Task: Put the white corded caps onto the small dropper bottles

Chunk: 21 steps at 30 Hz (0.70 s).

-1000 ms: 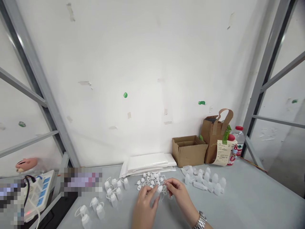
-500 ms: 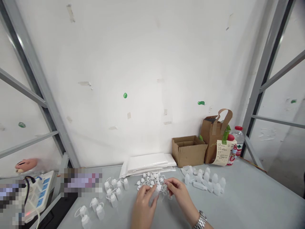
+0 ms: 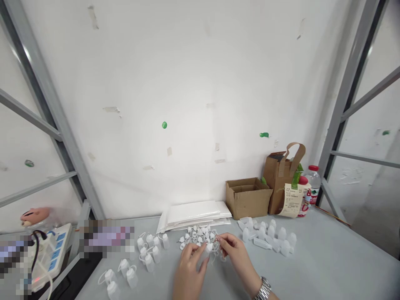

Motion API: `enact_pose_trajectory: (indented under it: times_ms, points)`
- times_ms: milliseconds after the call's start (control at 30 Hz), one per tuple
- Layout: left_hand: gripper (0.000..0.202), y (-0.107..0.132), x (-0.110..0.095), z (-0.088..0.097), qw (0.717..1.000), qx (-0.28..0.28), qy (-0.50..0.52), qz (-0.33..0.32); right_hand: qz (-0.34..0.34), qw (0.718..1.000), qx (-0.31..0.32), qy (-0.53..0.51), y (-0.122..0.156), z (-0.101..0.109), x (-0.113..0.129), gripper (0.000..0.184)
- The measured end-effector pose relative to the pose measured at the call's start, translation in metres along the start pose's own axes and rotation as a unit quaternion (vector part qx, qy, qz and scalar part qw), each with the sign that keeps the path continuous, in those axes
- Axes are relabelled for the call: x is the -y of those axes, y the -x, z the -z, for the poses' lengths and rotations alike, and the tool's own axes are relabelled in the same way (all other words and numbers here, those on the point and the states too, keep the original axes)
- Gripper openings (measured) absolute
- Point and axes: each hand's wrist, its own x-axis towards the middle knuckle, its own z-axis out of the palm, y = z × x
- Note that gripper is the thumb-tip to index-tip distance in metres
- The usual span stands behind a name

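Between the thumb and fingers of my left hand (image 3: 190,266) is a small translucent plastic bottle, mostly hidden, with a white cap (image 3: 209,247) on top. My right hand (image 3: 233,249) is closed in a pinch just right of that cap; thin white straps (image 3: 215,250) hang by its fingertips, and what it grips is not clear. Behind both hands lies a pile of loose white caps (image 3: 196,234) with straps. Several capped bottles (image 3: 149,262) stand to the left. On the right, uncapped translucent bottles (image 3: 271,237) stand or lie in a cluster.
White padded envelopes (image 3: 193,213) lie against the wall. A cardboard box (image 3: 248,200), a brown paper bag (image 3: 274,183) and a red-capped water bottle (image 3: 313,183) stand at the back right. A power strip (image 3: 53,258) with cables and a black flat object (image 3: 78,275) lie at left.
Almost nothing differs. Both hands stay in the same place around the capped bottle, with only a very slight shift of the left hand.
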Motion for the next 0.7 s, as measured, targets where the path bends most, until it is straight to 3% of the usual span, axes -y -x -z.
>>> enact_pose_trajectory:
  times_ms: [367, 700]
  points:
    - [0.028, -0.0004, -0.0014, 0.0013, 0.999, 0.026, 0.006, 0.027, 0.0, 1.0, 0.008, 0.009, 0.0023, -0.0025, 0.0006, 0.038]
    - [0.028, -0.0003, -0.0027, 0.0018, 1.0, 0.017, 0.005, 0.012, 0.007, 1.0, -0.005, 0.002, 0.0046, -0.0031, 0.0048, 0.04]
